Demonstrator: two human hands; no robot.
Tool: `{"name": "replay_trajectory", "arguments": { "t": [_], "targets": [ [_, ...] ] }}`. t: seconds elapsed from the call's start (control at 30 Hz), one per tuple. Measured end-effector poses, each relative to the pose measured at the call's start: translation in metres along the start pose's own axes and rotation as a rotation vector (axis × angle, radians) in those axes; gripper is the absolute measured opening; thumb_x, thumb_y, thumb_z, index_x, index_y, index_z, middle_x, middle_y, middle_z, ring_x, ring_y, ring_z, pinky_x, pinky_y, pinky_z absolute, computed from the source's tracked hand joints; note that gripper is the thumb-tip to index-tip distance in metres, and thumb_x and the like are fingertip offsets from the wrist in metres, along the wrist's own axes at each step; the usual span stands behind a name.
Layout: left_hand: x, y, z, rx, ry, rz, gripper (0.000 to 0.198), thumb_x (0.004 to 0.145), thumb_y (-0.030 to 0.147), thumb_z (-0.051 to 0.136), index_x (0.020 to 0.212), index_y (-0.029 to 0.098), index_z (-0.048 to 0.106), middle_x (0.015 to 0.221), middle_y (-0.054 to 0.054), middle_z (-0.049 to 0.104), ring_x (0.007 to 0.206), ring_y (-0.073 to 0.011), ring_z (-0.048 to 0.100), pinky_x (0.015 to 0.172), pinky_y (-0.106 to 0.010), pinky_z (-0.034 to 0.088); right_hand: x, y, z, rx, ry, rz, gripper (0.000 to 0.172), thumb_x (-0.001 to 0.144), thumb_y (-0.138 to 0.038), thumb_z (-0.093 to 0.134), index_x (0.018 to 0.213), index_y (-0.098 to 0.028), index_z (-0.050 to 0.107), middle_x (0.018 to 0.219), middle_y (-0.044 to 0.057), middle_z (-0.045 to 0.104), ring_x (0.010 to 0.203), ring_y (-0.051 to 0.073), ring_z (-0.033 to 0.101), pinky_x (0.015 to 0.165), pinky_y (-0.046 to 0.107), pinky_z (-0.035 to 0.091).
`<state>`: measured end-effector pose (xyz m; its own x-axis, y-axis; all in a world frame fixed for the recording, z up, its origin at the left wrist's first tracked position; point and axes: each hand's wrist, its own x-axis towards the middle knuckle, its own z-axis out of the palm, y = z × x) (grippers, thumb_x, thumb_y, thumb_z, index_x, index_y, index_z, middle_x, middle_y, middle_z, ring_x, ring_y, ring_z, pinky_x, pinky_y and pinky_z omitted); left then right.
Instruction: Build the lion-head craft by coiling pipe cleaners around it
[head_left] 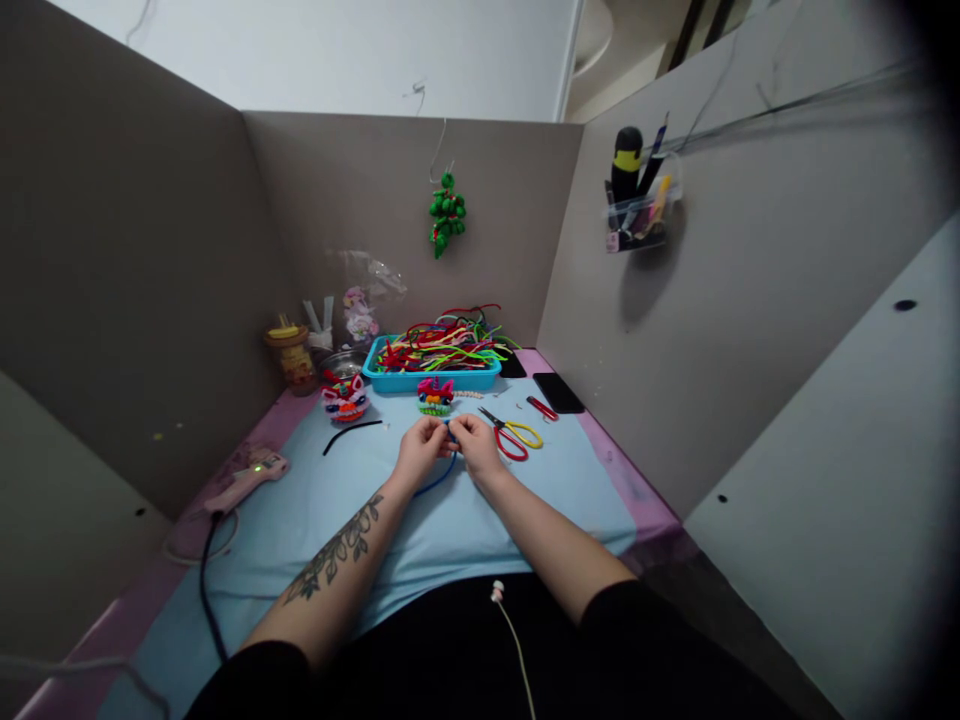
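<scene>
Fingers pinched, my left hand (422, 446) and my right hand (475, 443) meet over the middle of the desk. Both grip a blue pipe cleaner (437, 486), whose free length curves down below them onto the cloth. What the fingertips do with its upper end is partly hidden. Just beyond the hands sits a small multicoloured pipe-cleaner figure (435, 395). Scissors (517, 435) with one red and one yellow handle lie right of my right hand. To the left are a black pipe cleaner (351, 432) and a red and pink figure (346, 400).
A blue tray (431, 382) heaped with colourful pipe cleaners stands at the back. A pink glue gun (247, 484) lies left, its cable trailing forward. On the right are a red-handled cutter (542, 408) and a phone (558, 392). Grey partitions (337, 190) enclose the desk.
</scene>
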<state>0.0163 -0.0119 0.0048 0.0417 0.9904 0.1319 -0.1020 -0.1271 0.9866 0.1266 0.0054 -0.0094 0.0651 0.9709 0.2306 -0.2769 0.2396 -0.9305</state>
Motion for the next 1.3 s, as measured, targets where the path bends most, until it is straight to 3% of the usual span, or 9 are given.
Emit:
{"name": "replay_trajectory", "arguments": {
  "t": [0.3, 0.57, 0.67, 0.8, 1.0, 1.13, 1.3],
  "targets": [
    [-0.003, 0.006, 0.000, 0.040, -0.005, 0.032, 0.025, 0.072, 0.040, 0.059, 0.079, 0.018, 0.050, 0.058, 0.003, 0.060, 0.054, -0.0137, 0.063, 0.053, -0.023, 0.049, -0.005, -0.007, 0.001, 0.022, 0.011, 0.013, 0.024, 0.064, -0.036, 0.068, 0.058, -0.017, 0.054, 0.053, -0.005, 0.049, 0.050, 0.008, 0.040, 0.048, 0.022, 0.032],
    [-0.003, 0.012, -0.007, 0.180, 0.021, 0.130, 0.017, 0.079, 0.034, 0.050, 0.073, 0.018, 0.051, 0.049, 0.004, 0.055, 0.042, -0.0094, 0.047, 0.044, -0.020, 0.035, -0.002, -0.016, -0.001, 0.051, -0.048, 0.135, 0.032, 0.065, -0.048, 0.064, 0.073, -0.018, 0.061, 0.047, -0.007, 0.038, 0.042, 0.007, 0.025, 0.041, 0.022, 0.018],
    [-0.002, 0.013, -0.010, 0.184, -0.018, 0.134, 0.016, 0.078, 0.032, 0.051, 0.070, 0.018, 0.049, 0.049, 0.005, 0.052, 0.044, -0.0092, 0.047, 0.048, -0.021, 0.036, -0.001, -0.020, -0.006, -0.074, -0.085, 0.046, 0.031, 0.067, -0.048, 0.063, 0.073, -0.018, 0.062, 0.053, -0.004, 0.046, 0.046, 0.008, 0.032, 0.043, 0.022, 0.025],
    [-0.001, 0.013, -0.016, 0.256, -0.145, 0.163, 0.017, 0.078, 0.031, 0.052, 0.068, 0.018, 0.049, 0.051, 0.004, 0.051, 0.047, -0.0094, 0.047, 0.051, -0.022, 0.036, -0.001, -0.023, -0.013, -0.221, -0.200, -0.100, 0.026, 0.071, -0.043, 0.062, 0.068, -0.017, 0.060, 0.062, -0.001, 0.054, 0.059, 0.012, 0.045, 0.057, 0.025, 0.037],
    [0.000, 0.012, -0.021, 0.437, -0.211, 0.230, 0.018, 0.079, 0.029, 0.050, 0.065, 0.018, 0.052, 0.054, 0.004, 0.047, 0.050, -0.0100, 0.042, 0.052, -0.022, 0.033, 0.001, -0.018, -0.017, -0.276, -0.274, -0.077, 0.021, 0.072, -0.036, 0.059, 0.064, -0.018, 0.054, 0.059, -0.004, 0.047, 0.058, 0.011, 0.041, 0.058, 0.024, 0.035],
    [0.000, 0.012, -0.017, 0.454, -0.202, 0.272, 0.019, 0.081, 0.029, 0.048, 0.066, 0.018, 0.051, 0.057, 0.003, 0.048, 0.056, -0.0114, 0.043, 0.056, -0.023, 0.034, -0.002, -0.020, -0.011, -0.279, -0.237, -0.098, 0.019, 0.073, -0.034, 0.054, 0.063, -0.019, 0.049, 0.058, -0.004, 0.041, 0.059, 0.012, 0.039, 0.056, 0.023, 0.034],
    [0.000, 0.011, -0.013, 0.414, -0.161, 0.290, 0.017, 0.081, 0.029, 0.048, 0.068, 0.018, 0.050, 0.061, 0.003, 0.049, 0.059, -0.0123, 0.045, 0.058, -0.023, 0.036, -0.008, -0.024, -0.004, -0.337, -0.123, -0.258, 0.018, 0.075, -0.032, 0.051, 0.061, -0.021, 0.046, 0.064, -0.002, 0.045, 0.065, 0.014, 0.042, 0.060, 0.025, 0.036]
  ]
}}
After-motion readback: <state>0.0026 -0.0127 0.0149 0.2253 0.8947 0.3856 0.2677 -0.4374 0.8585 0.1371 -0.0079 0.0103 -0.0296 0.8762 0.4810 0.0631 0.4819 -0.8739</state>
